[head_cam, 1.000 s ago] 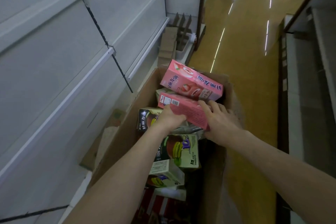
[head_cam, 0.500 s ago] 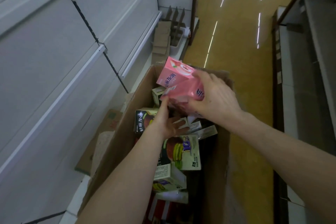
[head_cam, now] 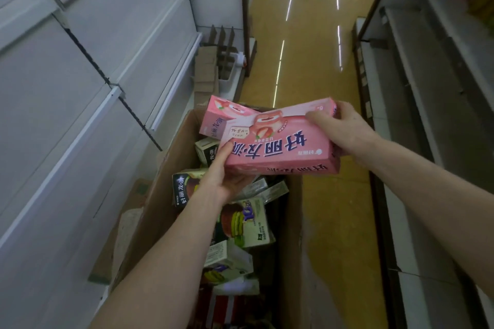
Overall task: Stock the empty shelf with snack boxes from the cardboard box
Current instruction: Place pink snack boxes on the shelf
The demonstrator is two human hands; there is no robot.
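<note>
**Pink box in both hands, shelf to the left**

The left hand [head_cam: 223, 181] and the right hand [head_cam: 347, 132] each grip one end of a pink snack box [head_cam: 280, 144], thumbs on top, above the open cardboard box [head_cam: 160, 192]. Best to keep it level, swing left, and set it flat on the empty shelf [head_cam: 80, 139], clearing the lip.

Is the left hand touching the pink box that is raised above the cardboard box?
Touching. In the head view the left hand has its thumb on the left end of the raised pink box and its fingers under it.
</note>
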